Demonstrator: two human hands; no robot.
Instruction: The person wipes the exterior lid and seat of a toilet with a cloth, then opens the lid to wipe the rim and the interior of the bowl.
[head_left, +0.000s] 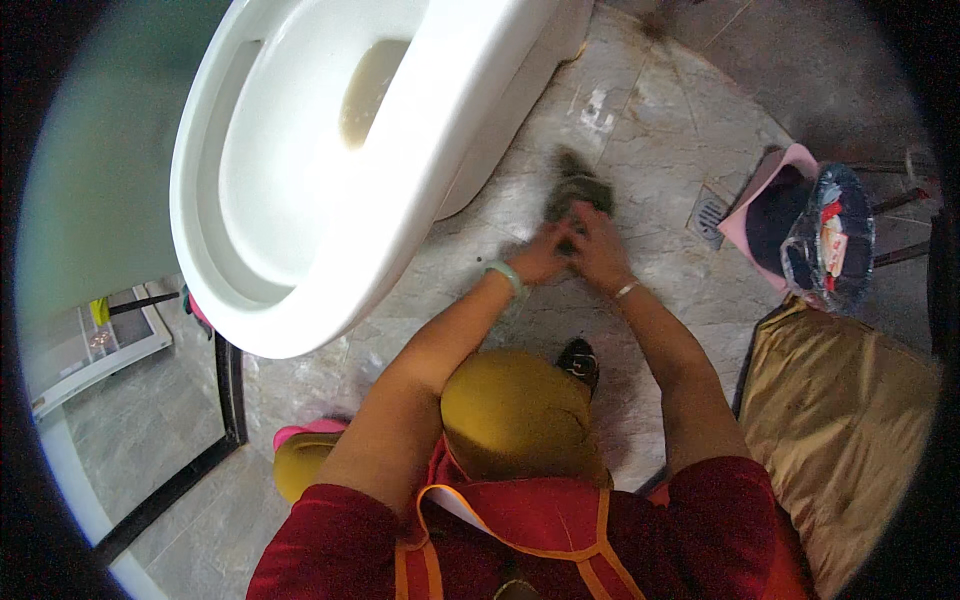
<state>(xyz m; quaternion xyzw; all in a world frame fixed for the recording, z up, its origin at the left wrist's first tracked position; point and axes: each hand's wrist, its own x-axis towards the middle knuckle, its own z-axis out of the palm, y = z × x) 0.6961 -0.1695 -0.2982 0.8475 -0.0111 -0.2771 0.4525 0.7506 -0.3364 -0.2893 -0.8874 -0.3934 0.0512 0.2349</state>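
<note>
Motion blur softens both hands, which meet low over the tiled floor (660, 292). My left hand (546, 256), with a pale green bangle at the wrist, holds the near end of a dark, bunched cloth (577, 191). Gripping it from the other side is my right hand (604, 247), with a light band on the wrist. The fingers of the two hands overlap, so the exact grip is partly hidden. Up and to the left of them stands a white ceramic toilet (450, 142), its bowl holding cloudy, yellowish water (371, 94).
A metal floor drain (707, 216) lies right of the hands. Beside it are a pink bin (750, 217) and a plastic-lined dark basin (832, 240) containing wrappers. Brown-gold fabric (832, 420) covers something at the lower right. A black-framed glass panel (161, 480) borders the left.
</note>
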